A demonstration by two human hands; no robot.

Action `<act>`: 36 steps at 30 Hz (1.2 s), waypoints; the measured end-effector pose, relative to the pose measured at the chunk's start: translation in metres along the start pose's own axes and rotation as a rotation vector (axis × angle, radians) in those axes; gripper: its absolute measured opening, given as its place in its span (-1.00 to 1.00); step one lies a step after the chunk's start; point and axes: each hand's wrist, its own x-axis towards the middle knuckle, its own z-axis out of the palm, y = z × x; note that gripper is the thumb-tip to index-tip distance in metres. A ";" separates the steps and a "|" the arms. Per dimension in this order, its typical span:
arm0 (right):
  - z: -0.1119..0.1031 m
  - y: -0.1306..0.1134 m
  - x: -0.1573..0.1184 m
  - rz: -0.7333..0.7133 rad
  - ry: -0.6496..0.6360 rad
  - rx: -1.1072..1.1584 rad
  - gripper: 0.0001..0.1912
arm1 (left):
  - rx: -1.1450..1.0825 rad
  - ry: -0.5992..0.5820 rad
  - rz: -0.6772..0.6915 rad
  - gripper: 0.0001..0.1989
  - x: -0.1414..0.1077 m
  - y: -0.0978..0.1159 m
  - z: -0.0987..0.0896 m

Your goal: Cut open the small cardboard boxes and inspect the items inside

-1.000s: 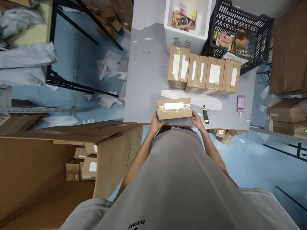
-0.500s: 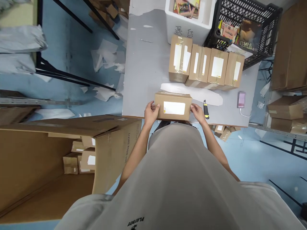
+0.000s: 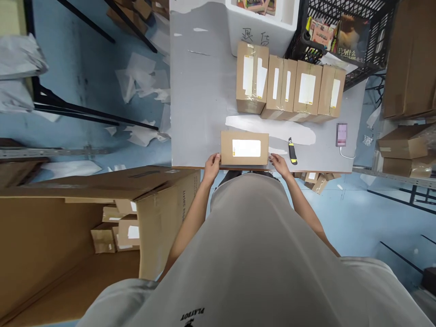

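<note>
A small brown cardboard box [image 3: 227, 150] with a white label lies near the front edge of the grey table. My left hand [image 3: 212, 166] is at its left end, fingers bent against the lower corner. At the opposite end, my right hand [image 3: 279, 164] has its fingertips at the lower right corner. Both hands hold the box between them; their undersides are hidden. A yellow and black box cutter [image 3: 292, 152] lies just right of my right hand. Behind the box is a white strip-shaped patch [image 3: 272, 129] on the tabletop.
Several taped, labelled boxes [image 3: 252, 77] stand in a row farther back. Behind them are a white foam bin [image 3: 235, 32] and a black crate [image 3: 374, 63] holding books. A phone [image 3: 341, 135] with a cable lies right. A large open carton [image 3: 166, 218] stands left with boxes inside.
The box has tipped back, so its rear side no longer shows. My left thumb has slid off its front face to the end. The view has shifted slightly.
</note>
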 end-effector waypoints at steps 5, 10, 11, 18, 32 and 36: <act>0.012 0.004 -0.010 0.027 0.002 0.007 -0.40 | -0.052 -0.004 -0.104 -0.39 -0.012 0.003 0.003; 0.013 -0.011 -0.020 -0.040 0.047 0.018 -0.36 | -0.091 0.001 -0.049 -0.30 -0.015 0.020 -0.004; 0.010 -0.017 -0.023 -0.066 0.053 0.032 -0.34 | -0.109 0.005 -0.030 -0.29 -0.015 0.025 -0.007; -0.001 -0.064 -0.038 -0.245 0.117 0.146 -0.28 | -0.217 0.004 0.125 -0.19 -0.004 0.068 -0.027; 0.039 -0.057 -0.059 -0.131 0.220 0.198 -0.17 | -0.163 -0.148 0.029 -0.35 0.012 0.044 -0.051; 0.043 -0.041 -0.061 -0.047 0.282 0.180 -0.24 | -0.103 -0.208 0.014 -0.36 0.024 0.029 -0.059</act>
